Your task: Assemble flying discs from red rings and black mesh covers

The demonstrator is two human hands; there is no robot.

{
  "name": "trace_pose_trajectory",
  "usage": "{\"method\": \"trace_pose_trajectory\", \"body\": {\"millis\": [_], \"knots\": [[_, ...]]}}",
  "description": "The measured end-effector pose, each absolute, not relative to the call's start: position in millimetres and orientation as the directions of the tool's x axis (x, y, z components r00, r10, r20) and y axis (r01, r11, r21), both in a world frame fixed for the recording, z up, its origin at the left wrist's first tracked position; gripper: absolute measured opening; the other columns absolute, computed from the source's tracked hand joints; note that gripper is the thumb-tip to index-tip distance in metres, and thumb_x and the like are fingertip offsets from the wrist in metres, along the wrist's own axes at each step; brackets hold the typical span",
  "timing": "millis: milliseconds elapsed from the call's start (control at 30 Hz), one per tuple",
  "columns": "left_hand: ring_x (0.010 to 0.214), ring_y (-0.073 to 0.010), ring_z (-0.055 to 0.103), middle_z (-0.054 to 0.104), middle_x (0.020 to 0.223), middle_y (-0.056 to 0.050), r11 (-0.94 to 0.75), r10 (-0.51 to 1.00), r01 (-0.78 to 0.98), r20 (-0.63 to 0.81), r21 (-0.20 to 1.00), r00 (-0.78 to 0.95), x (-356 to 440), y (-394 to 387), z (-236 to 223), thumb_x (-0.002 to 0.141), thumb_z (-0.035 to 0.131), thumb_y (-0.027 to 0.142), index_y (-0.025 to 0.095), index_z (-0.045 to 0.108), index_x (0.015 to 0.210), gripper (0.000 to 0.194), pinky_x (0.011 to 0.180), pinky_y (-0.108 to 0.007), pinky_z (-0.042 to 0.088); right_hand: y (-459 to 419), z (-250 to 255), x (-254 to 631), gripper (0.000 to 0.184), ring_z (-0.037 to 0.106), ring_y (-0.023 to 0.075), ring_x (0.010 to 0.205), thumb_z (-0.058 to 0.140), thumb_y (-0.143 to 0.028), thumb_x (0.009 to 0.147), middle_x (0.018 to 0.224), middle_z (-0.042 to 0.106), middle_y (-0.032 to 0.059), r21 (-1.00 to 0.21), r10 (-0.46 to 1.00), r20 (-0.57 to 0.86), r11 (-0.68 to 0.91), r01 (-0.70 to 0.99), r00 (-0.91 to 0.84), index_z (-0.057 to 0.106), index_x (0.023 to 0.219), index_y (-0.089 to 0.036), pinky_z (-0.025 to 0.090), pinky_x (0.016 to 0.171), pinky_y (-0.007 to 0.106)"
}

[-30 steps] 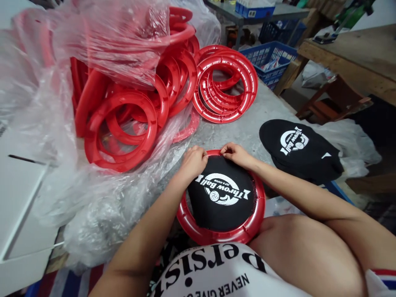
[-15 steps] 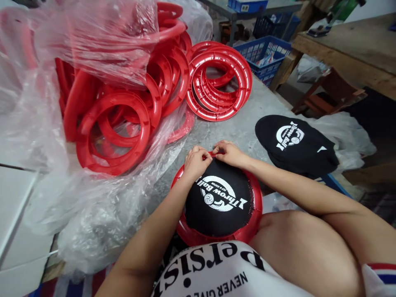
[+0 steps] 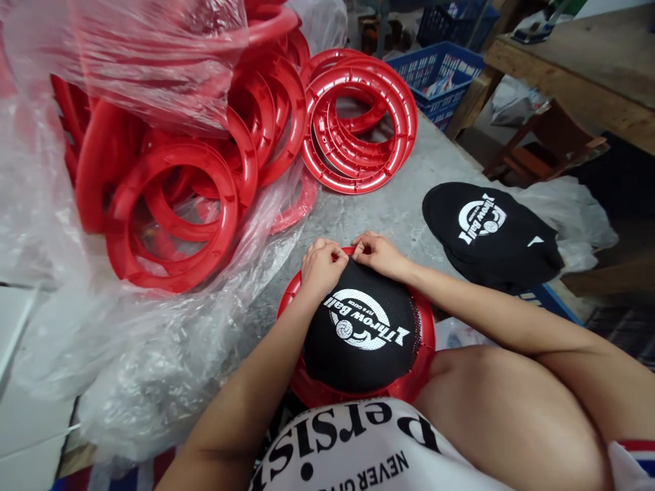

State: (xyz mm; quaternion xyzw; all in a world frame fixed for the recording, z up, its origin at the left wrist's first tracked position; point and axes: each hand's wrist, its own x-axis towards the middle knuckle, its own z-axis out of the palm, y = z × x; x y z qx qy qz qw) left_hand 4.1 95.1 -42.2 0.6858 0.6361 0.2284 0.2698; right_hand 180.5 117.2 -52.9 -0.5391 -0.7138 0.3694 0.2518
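Note:
A red plastic ring [image 3: 426, 361] leans against my body at the table edge. Over its middle lies a round black fabric piece [image 3: 327, 358] printed in white with "Throw Ball". Both hands are side by side at the ring's far edge. My left hand [image 3: 323, 264] pinches the fabric's edge at the rim, thumb and forefinger closed. Just to its right, my right hand [image 3: 377, 255] pinches the same edge. The fingertips partly hide the fabric there, and my left forearm covers part of the ring's left side.
Many red rings [image 3: 174, 266] lie heaped in clear plastic wrap [image 3: 153, 368] at left. More are stacked [image 3: 358, 184] at the far middle of the grey table [image 3: 409, 221]. Black printed fabric pieces [image 3: 491, 252] lie at right. Beyond are blue crates [image 3: 440, 68] and a wooden chair [image 3: 557, 140].
The view has shifted slightly, so the heap of rings appears further left. My hands stay pinched at the ring's far edge, with hardly any movement.

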Motion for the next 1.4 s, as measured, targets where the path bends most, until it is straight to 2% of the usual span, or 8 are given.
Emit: {"method": "trace_pose_trajectory", "body": {"millis": [733,900,967,1100,1267,1333,1400], "knots": [[0.112,-0.0239,0.058,0.066,0.111,-0.005,-0.005,0.996,0.774,-0.07,0.633,0.063,8,99,-39,0.083,0.06,0.02,0.022,0.065,0.072,0.012,0.103,-0.039,0.042,119,-51,176,0.011,0.062,0.0197,0.096,0.062,-0.016,0.075,0.101,0.069,0.0046,-0.75,0.969,-0.075,0.1,0.654,-0.234,0.059,0.064,-0.02,0.048,0.096,0.036],[0.114,-0.0253,0.058,0.065,0.114,-0.006,-0.014,0.995,0.802,-0.067,0.597,0.068,8,98,-38,0.085,0.055,0.019,0.022,0.065,0.075,0.014,0.104,-0.041,0.042,121,-50,173,0.012,0.06,0.0217,0.096,0.059,-0.016,0.078,0.096,0.068,0.0064,-0.675,0.962,-0.11,0.113,0.729,-0.25,0.058,0.068,-0.021,0.046,0.094,0.036],[0.114,-0.026,0.058,0.066,0.114,-0.007,-0.027,0.995,0.805,-0.06,0.593,0.077,8,97,-38,0.087,0.054,0.02,0.022,0.066,0.078,0.015,0.104,-0.041,0.042,120,-50,173,0.006,0.059,0.0229,0.096,0.058,-0.016,0.079,0.097,0.067,0.0074,-0.636,0.964,-0.1,0.128,0.761,-0.245,0.061,0.076,-0.02,0.046,0.094,0.038],[0.112,-0.0245,0.06,0.067,0.11,-0.008,-0.053,0.997,0.757,-0.014,0.651,0.082,5,99,-45,0.091,0.05,0.022,0.021,0.068,0.088,0.018,0.105,-0.04,0.044,118,-50,178,0.019,0.059,0.0229,0.101,0.056,-0.011,0.08,0.104,0.067,0.0077,-0.636,0.955,-0.052,0.193,0.747,-0.291,0.064,0.096,-0.019,0.045,0.097,0.039],[0.107,-0.0176,0.064,0.067,0.109,-0.007,-0.086,0.996,0.595,0.055,0.799,0.07,-13,112,-45,0.084,0.045,0.008,0.018,0.069,0.094,0.028,0.102,-0.031,0.048,124,-44,189,0.016,0.06,0.0214,0.101,0.055,-0.009,0.084,0.103,0.068,0.008,-0.599,0.917,-0.098,0.256,0.759,-0.386,0.064,0.092,-0.019,0.044,0.098,0.037],[0.111,-0.0183,0.063,0.067,0.112,-0.007,-0.153,0.988,0.632,0.098,0.76,0.121,-20,112,-35,0.083,0.045,0.007,0.018,0.069,0.097,0.03,0.105,-0.032,0.047,126,-42,195,0.013,0.06,0.0215,0.099,0.055,-0.01,0.086,0.102,0.068,0.0085,-0.553,0.923,-0.106,0.254,0.794,-0.369,0.064,0.09,-0.019,0.044,0.097,0.037],[0.116,-0.0214,0.06,0.067,0.115,-0.007,-0.232,0.971,0.72,0.111,0.654,0.212,-23,107,-25,0.085,0.049,0.011,0.02,0.07,0.098,0.026,0.109,-0.036,0.044,123,-41,200,0.011,0.059,0.0226,0.1,0.055,-0.012,0.089,0.103,0.068,0.0101,-0.515,0.939,-0.103,0.232,0.825,-0.329,0.064,0.091,-0.018,0.044,0.097,0.038]]}}
